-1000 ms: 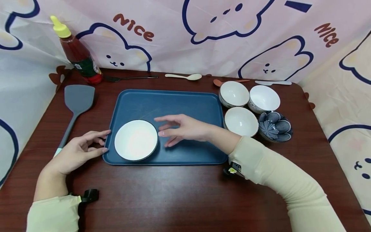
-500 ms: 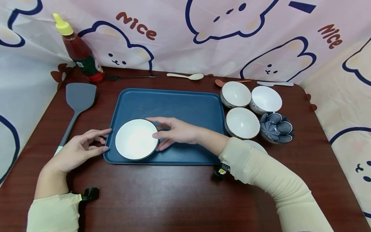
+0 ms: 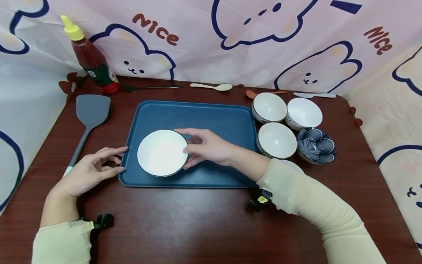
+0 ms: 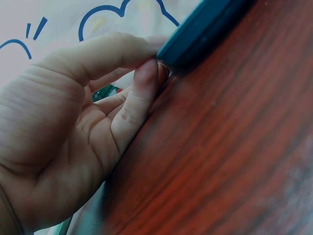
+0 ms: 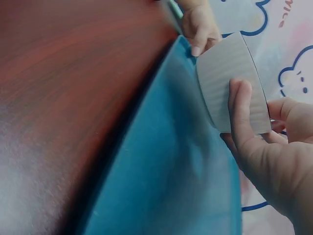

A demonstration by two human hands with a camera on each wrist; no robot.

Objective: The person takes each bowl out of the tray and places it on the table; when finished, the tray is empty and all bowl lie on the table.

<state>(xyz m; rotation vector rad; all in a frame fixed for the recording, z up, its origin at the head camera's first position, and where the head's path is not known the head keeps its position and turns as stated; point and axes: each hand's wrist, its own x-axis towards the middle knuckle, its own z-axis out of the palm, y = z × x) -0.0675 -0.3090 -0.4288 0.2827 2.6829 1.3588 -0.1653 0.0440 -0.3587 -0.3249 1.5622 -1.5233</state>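
A white bowl [image 3: 161,153] with a thin dark rim is over the left part of the blue tray [image 3: 211,117]. My right hand [image 3: 209,149] grips it at its right side, thumb at the rim and fingers along the outer wall. The right wrist view shows the bowl's pale ribbed outside [image 5: 230,73] close over the tray. My left hand [image 3: 90,170] pinches the tray's left edge between thumb and fingers, also seen in the left wrist view, where the tray edge [image 4: 195,36] meets the fingertips.
White bowls [image 3: 277,140] and a dark patterned bowl [image 3: 316,146] stand right of the tray. A grey spatula [image 3: 93,110] lies at left, below a sauce bottle [image 3: 93,64]. A fork [image 3: 148,87], spoons [image 3: 211,86] and a knife [image 3: 314,95] line the back.
My right hand has reached left, taken hold of the white bowl, and moved it slightly up and to the right over the tray. My left hand has stayed at the tray's edge.
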